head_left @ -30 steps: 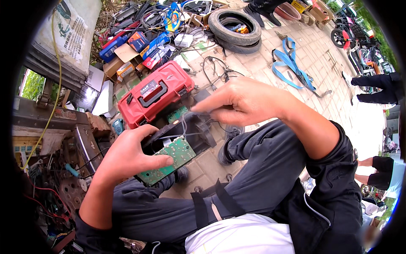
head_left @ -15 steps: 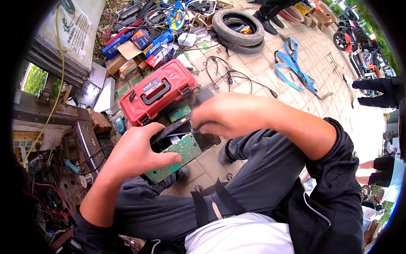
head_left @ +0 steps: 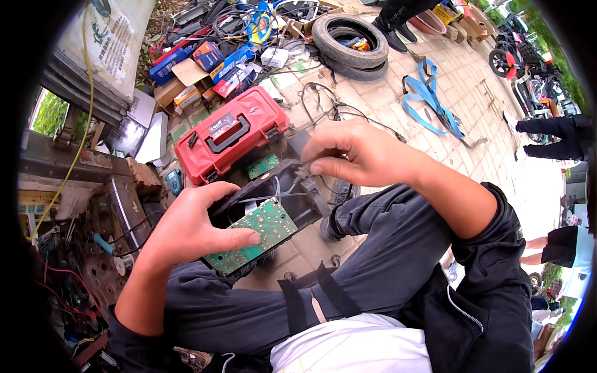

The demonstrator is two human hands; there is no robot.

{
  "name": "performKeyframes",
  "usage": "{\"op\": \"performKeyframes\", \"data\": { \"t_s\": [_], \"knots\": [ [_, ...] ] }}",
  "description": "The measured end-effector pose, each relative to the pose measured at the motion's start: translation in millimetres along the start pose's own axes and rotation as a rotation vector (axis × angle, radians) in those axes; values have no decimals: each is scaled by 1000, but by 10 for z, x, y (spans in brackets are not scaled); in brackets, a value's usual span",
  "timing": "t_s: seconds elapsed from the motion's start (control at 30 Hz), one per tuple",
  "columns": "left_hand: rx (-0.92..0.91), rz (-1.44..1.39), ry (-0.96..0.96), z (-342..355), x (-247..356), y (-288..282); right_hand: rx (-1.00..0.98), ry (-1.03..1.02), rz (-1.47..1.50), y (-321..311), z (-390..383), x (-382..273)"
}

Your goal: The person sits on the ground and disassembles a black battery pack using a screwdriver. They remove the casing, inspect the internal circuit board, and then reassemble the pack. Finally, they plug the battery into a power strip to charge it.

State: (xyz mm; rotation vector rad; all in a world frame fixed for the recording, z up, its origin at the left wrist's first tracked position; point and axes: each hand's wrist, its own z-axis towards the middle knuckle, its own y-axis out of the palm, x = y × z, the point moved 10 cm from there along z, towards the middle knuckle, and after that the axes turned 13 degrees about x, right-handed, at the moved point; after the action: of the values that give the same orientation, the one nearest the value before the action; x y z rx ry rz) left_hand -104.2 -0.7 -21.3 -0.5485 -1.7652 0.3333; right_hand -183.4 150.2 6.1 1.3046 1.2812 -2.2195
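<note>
My left hand (head_left: 199,224) grips a green circuit board (head_left: 267,227) together with a black plastic casing (head_left: 320,202), its thumb lying on the board's soldered face. The board sits tilted at the casing's near side. Thin grey wires (head_left: 278,186) run between the board and the casing's right end. There, my right hand (head_left: 360,152) is closed in a pinch by the casing's far corner; its fingers hide whatever they hold. Just beyond the casing lies a second, smaller green circuit board (head_left: 263,165).
A red toolbox (head_left: 233,133) stands beyond my hands, with a teal meter (head_left: 175,181) at its left. Farther off are piled boxes (head_left: 233,65), stacked tyres (head_left: 351,46), black cables (head_left: 339,109) and a blue strap (head_left: 426,99). Another person's legs (head_left: 556,137) show at right.
My right hand has risen slightly and moved right, its fingers turning upward. The casing's right end and the grey wires now show plainly. The left hand keeps its hold on the board.
</note>
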Motion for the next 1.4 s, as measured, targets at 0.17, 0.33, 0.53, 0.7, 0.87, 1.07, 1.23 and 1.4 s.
{"op": "performKeyframes", "data": {
  "t_s": [0.17,0.33,0.53,0.7,0.87,1.07,1.23,1.4],
  "knots": [
    [52,-51,-47,-15,-30,-58,210,-20,23,-168,-60,-48],
    [33,-100,-85,-20,-18,-34,232,-22,63,-151,-88,-18],
    [-86,-246,-181,-54,-9,54,283,-276,47,-158,-80,-206],
    [-142,-365,-248,-97,-16,84,280,-367,19,-182,-88,-293],
    [-73,-295,-158,-56,-32,23,244,-364,17,-209,-83,-317],
    [140,37,92,-21,136,-132,160,-6,123,-182,-40,-39],
    [283,227,280,-59,300,-178,122,207,269,-132,-31,158],
    [324,267,373,-79,293,-167,183,84,29,-202,6,2]
  ]
}}
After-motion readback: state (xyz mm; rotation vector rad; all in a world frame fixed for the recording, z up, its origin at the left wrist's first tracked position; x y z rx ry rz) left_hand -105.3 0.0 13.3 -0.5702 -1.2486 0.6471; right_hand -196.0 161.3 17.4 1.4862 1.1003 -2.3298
